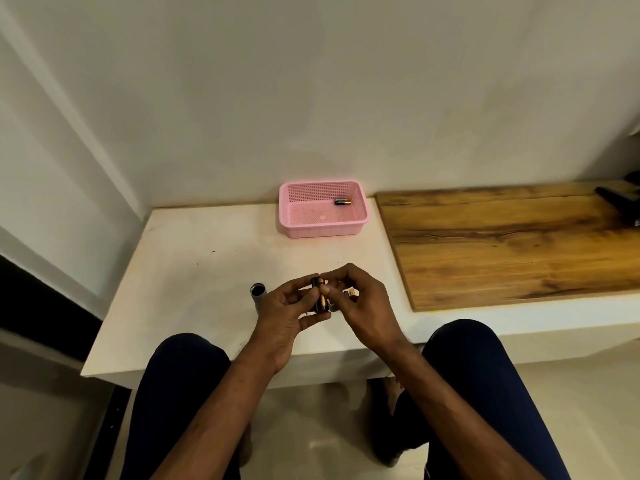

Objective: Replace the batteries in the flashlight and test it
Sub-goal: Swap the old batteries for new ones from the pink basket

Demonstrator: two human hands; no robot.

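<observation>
- Centrally, a black-and-copper battery (319, 294) was held upright over a white table (194, 271), gripped between both hands.
- The left hand (284, 317) was curled around the battery's lower part, fingers closed on it from the left.
- The right hand (360, 306) was pinched on the battery's upper part with thumb and forefinger; a second battery (349, 293) was partly seen tucked under its other, bent fingers.
- A grey flashlight body (258, 296) was stood on the table just left of the left hand, its open dark end turned upward; its lower part was hidden behind the hand.
- A pink perforated basket (323, 231) was set at the table's far edge against the wall, well apart from the hands, with one more battery (343, 201) laid on its side in the far right corner.
- A wooden board (512, 244) was laid to the right of the table.
- The person's knees, clothed in dark blue, were seen below the table edge.
</observation>
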